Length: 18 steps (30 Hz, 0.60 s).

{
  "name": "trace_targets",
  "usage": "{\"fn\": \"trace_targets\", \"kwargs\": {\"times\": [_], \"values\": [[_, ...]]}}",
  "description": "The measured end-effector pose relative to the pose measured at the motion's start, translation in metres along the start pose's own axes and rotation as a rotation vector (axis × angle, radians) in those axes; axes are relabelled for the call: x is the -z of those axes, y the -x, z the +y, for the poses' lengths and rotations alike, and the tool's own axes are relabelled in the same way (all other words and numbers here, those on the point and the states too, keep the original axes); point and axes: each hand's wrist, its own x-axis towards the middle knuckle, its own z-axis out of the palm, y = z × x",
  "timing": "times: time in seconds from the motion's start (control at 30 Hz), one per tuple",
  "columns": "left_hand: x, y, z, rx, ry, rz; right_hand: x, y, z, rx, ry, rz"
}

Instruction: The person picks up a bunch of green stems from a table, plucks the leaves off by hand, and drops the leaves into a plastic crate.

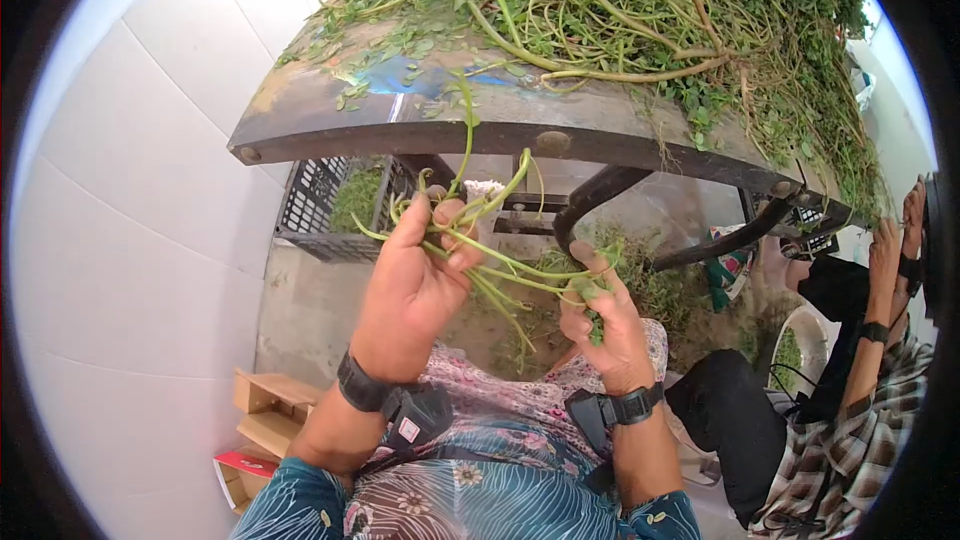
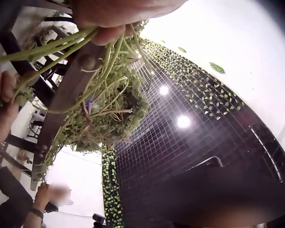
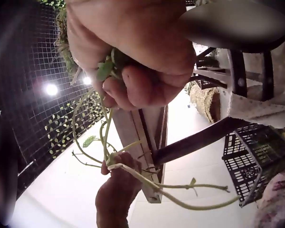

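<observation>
My left hand (image 1: 410, 290) pinches a small bunch of green plant stems (image 1: 510, 262) between thumb and fingers, in front of the table edge. Several bare stem ends stick out above and below that grip. To its right, my right hand (image 1: 612, 325) curls round the leafy part of the same stems, which stretch between both hands. Small green leaves (image 3: 104, 70) show inside the right fist in the right wrist view. A long forked stem (image 3: 166, 192) trails from the left hand there. The left wrist view shows stems (image 2: 52, 50) running from under the left fingers toward the right hand (image 2: 2, 104).
A large heap of leafy greens (image 1: 640, 0) covers much of the table (image 1: 300, 125). Below stands a black crate (image 1: 335, 210) with greens. Cardboard boxes (image 1: 270, 410) are at lower left. Another person's hand (image 1: 884, 260) is at the right, near a white basin (image 1: 815, 335).
</observation>
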Motion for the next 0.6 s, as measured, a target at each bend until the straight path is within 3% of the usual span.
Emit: {"fn": "trace_targets", "kwargs": {"times": [0.1, 0.3, 0.47, 0.6], "values": [[-0.001, 0.001, 0.003, 0.0, 0.006, 0.002, -0.007, -0.003, 0.001, 0.003, 0.046, -0.056], [0.0, 0.0, 0.007, -0.017, 0.012, 0.024, 0.004, 0.004, 0.0, -0.006, 0.583, -0.086], [-0.001, -0.001, 0.005, -0.019, -0.007, 0.051, 0.003, 0.003, 0.007, 0.042, 0.528, 0.088], [0.007, -0.001, 0.003, 0.0, -0.016, 0.022, -0.003, 0.001, 0.004, 0.147, 0.205, 0.13]]}}
